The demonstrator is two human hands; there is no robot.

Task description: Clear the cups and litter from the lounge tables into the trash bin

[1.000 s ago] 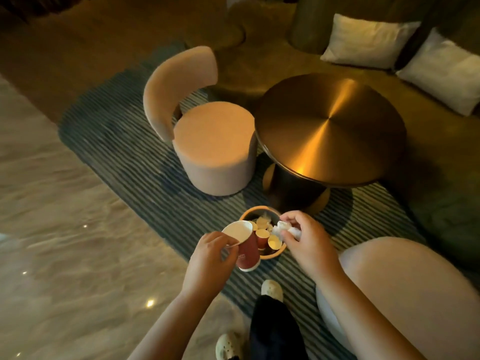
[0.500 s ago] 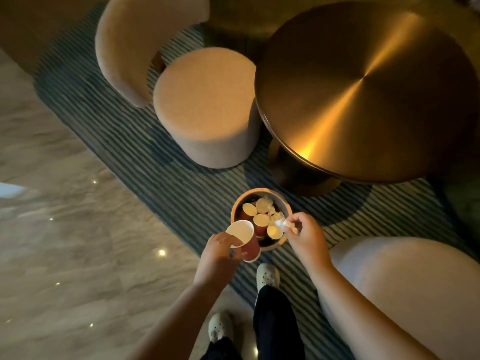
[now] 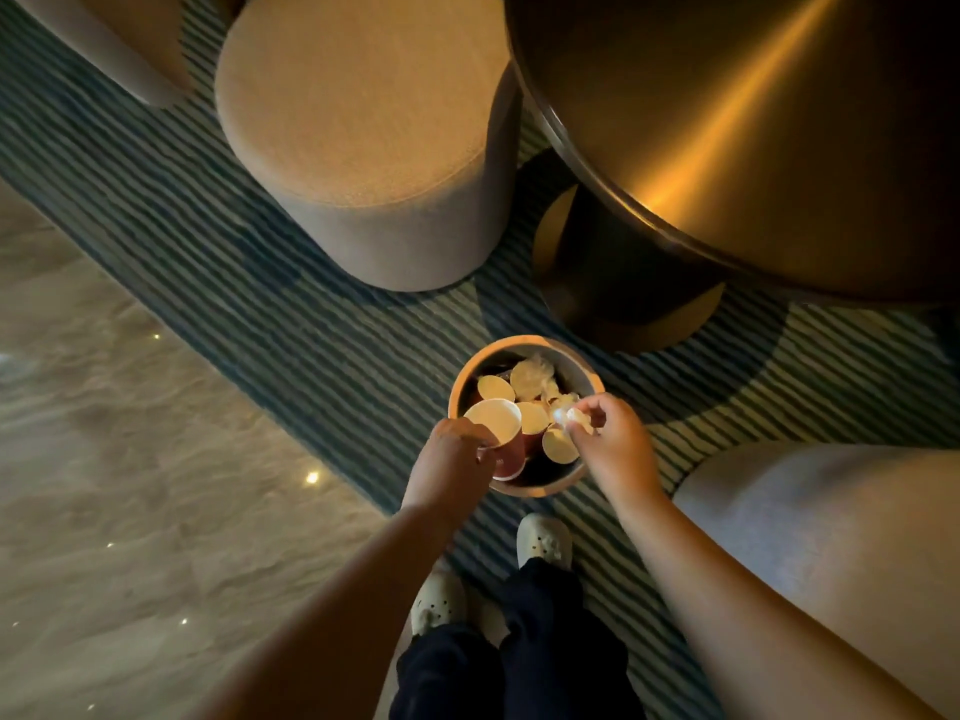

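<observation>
Left hand [image 3: 452, 459] has its fingers curled round a red paper cup [image 3: 506, 449]. It holds the cup by the side, with the open mouth up and only a little tipped. Right hand [image 3: 618, 449], just beside it, pinches a small white ball of paper [image 3: 569, 415]. Both things hang right over the trash bin [image 3: 524, 343], which stands on the floor straight below the hands. The cup is over the near left part of the rim, and the paper is over the right part. So the way to go is down, not sideways. I think letting go is all that is left for these two things. The cup may need a small nudge inward first, since part of it sits above the rim and could bump it and roll onto the rug [image 3: 260, 283]. Under the hands, more cups [image 3: 496, 388] and crumpled paper fill the bin near to the top. Past the hands the striped rug spreads out. Farther on, a round padded stool [image 3: 363, 122] stands ahead to the left. The shiny round worktop [image 3: 727, 122] stands ahead to the right.
</observation>
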